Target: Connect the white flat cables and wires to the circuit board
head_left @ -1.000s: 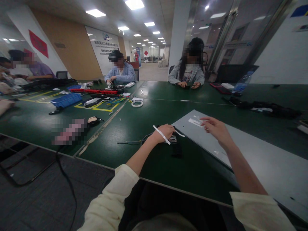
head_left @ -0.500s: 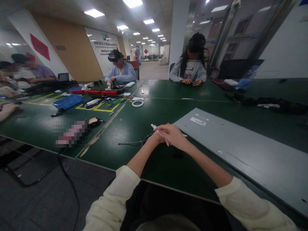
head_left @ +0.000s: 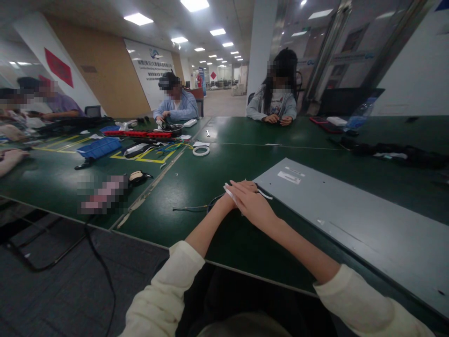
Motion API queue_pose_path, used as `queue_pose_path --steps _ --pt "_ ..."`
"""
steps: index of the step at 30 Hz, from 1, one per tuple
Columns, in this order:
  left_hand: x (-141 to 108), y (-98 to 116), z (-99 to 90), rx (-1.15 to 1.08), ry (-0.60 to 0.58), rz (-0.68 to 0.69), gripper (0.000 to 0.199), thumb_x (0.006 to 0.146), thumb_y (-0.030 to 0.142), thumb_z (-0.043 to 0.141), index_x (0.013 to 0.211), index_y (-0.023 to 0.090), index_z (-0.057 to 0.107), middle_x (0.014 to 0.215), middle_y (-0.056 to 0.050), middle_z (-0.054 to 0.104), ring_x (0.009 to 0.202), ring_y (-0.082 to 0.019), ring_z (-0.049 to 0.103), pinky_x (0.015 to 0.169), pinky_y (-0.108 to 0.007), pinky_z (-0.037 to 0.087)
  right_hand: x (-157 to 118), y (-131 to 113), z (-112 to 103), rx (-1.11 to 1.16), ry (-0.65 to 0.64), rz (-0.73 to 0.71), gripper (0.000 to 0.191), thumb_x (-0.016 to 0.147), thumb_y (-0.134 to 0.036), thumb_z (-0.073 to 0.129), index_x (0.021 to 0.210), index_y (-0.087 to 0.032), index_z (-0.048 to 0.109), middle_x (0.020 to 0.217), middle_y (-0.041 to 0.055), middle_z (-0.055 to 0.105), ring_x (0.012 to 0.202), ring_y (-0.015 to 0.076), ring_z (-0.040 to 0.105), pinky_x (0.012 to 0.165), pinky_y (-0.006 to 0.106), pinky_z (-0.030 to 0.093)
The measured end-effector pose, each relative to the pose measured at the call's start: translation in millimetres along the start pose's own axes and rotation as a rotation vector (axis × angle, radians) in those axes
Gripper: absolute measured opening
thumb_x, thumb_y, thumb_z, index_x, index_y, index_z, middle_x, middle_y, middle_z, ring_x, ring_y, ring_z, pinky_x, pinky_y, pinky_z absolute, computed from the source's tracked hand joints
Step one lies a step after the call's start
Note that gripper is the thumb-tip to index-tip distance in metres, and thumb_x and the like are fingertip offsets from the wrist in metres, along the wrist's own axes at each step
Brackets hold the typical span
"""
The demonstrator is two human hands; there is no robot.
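In front of me over the table, my left hand (head_left: 232,200) is closed, mostly covered by the other hand. My right hand (head_left: 257,203) lies across it with its fingers stretched out. A thin white strip (head_left: 265,194) sticks out on the far right side of the left hand's fingers. A white piece also shows along the edge of my right fingers; whether it belongs to the same strip is hidden. Beside my left wrist a dark cable (head_left: 191,208) lies in a loop on the table, its thin end pointing left.
Right of my hands lies a large grey metal panel (head_left: 351,215). A roll of white tape (head_left: 201,150), a small wrench (head_left: 208,133) and a blue bin (head_left: 98,148) are farther off. Two people sit opposite, others at the left. The table edge (head_left: 259,277) runs before me.
My right hand has turned and its fingers now lie straighter across the left hand. More of the white strip shows on the right side.
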State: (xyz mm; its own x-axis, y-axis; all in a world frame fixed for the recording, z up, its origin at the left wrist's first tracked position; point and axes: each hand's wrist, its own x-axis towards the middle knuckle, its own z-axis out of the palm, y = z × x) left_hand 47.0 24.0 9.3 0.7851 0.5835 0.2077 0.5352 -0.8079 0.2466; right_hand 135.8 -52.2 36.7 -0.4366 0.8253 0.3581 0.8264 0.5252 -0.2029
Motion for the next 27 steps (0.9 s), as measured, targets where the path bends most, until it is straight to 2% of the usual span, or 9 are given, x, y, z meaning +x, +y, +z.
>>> queue_pose_path --steps 2,5,7,9,11,15,20,23,27 --pt "0 -1 1.6 0.027 -0.001 0.023 0.029 0.077 0.014 0.045 0.101 0.018 0.060 0.105 -0.008 0.059 0.101 -0.021 0.051 0.091 -0.032 0.039 -6 2 -9 0.024 0.037 0.006 0.044 0.090 -0.025 0.029 0.134 -0.024 0.037 0.138 0.0039 0.037 0.110 0.0197 0.050 0.083 0.035 0.047" --pt "2 -2 0.9 0.062 0.021 0.030 0.026 0.081 0.017 0.042 0.099 0.015 0.060 0.101 -0.009 0.058 0.094 -0.019 0.053 0.088 -0.031 0.041 -7 24 -21 0.034 0.118 0.096 0.047 0.089 -0.028 0.031 0.136 -0.025 0.033 0.136 0.0045 0.039 0.100 0.0190 0.056 0.077 0.033 0.049" --pt "3 -1 -1.9 0.074 0.050 0.024 0.025 0.083 0.018 0.040 0.097 0.013 0.060 0.099 -0.010 0.056 0.090 -0.018 0.053 0.084 -0.031 0.043 -7 52 -25 -0.002 0.153 0.187 0.047 0.088 -0.031 0.034 0.134 -0.025 0.034 0.131 0.0055 0.044 0.092 0.0194 0.058 0.074 0.033 0.049" --pt "2 0 -5.7 0.073 0.069 0.029 0.024 0.084 0.020 0.040 0.096 0.013 0.059 0.095 -0.009 0.055 0.089 -0.017 0.053 0.082 -0.030 0.043 -9 87 -23 -0.064 0.178 0.291 0.046 0.087 -0.031 0.035 0.132 -0.023 0.037 0.129 0.0069 0.046 0.091 0.0198 0.058 0.078 0.035 0.047" --pt "1 2 -9.0 0.065 0.075 0.040 0.022 0.085 0.024 0.042 0.093 0.013 0.059 0.092 -0.008 0.054 0.087 -0.017 0.052 0.081 -0.030 0.043 -15 122 -15 -0.151 0.194 0.400 0.046 0.087 -0.031 0.034 0.132 -0.018 0.038 0.133 0.0103 0.040 0.105 0.0228 0.051 0.087 0.036 0.042" --pt "-2 3 -12.0 0.041 0.029 0.037 0.026 0.083 0.036 0.047 0.086 0.014 0.059 0.088 -0.007 0.053 0.084 -0.017 0.051 0.078 -0.031 0.042 -32 171 5 -0.305 0.076 0.646 0.048 0.087 -0.036 0.033 0.131 -0.016 0.039 0.138 0.0155 0.030 0.120 0.0306 0.035 0.091 0.046 0.035" --pt "-5 -2 -14.8 -0.060 -0.096 0.049 0.034 0.083 0.046 0.045 0.089 0.015 0.058 0.088 -0.006 0.056 0.084 -0.017 0.052 0.076 -0.031 0.041 -41 182 16 -0.350 -0.094 0.716 0.051 0.090 -0.041 0.021 0.131 -0.018 0.040 0.135 0.0152 0.035 0.122 0.0305 0.030 0.092 0.051 0.028" --pt "-8 -6 -18.2 -0.127 -0.150 0.062 0.040 0.079 0.052 0.048 0.095 0.016 0.057 0.096 -0.006 0.056 0.090 -0.018 0.052 0.079 -0.031 0.041 -40 179 14 -0.375 -0.126 0.710 0.053 0.090 -0.042 0.015 0.133 -0.018 0.037 0.137 0.0152 0.032 0.124 0.0300 0.027 0.094 0.050 0.026" --pt "-11 -9 -20.4 -0.166 -0.206 0.042 0.053 0.067 0.050 0.063 0.108 0.018 0.053 0.110 -0.007 0.050 0.099 -0.020 0.050 0.083 -0.032 0.041 -41 176 11 -0.361 -0.126 0.707 0.055 0.090 -0.043 0.013 0.134 -0.018 0.036 0.138 0.0151 0.031 0.125 0.0300 0.026 0.094 0.049 0.024"
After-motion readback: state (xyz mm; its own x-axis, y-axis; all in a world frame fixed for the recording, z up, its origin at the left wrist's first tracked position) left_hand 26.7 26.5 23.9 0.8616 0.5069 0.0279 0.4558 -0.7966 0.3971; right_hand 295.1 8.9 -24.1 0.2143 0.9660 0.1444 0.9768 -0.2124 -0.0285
